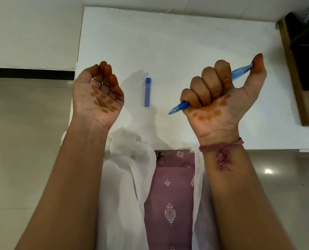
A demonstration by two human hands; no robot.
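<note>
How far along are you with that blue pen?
Done: the pen is picked up. In hand: the right hand grips it, tip bare, thumb on its end. Still to do: the blue piece lies on the table, probably next; the left hand is empty.

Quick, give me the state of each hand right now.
Left hand: open, palm up, fingers loosely curled, holding nothing.
Right hand: closed around the pen.

Pen [182,106]: blue, see-through barrel, darker blue grip, point out.
Pose: slanted, point low at the left, back end high at the right.
Place: gripped in the right hand [220,94], above the worktop [186,42], near its front edge.
</note>
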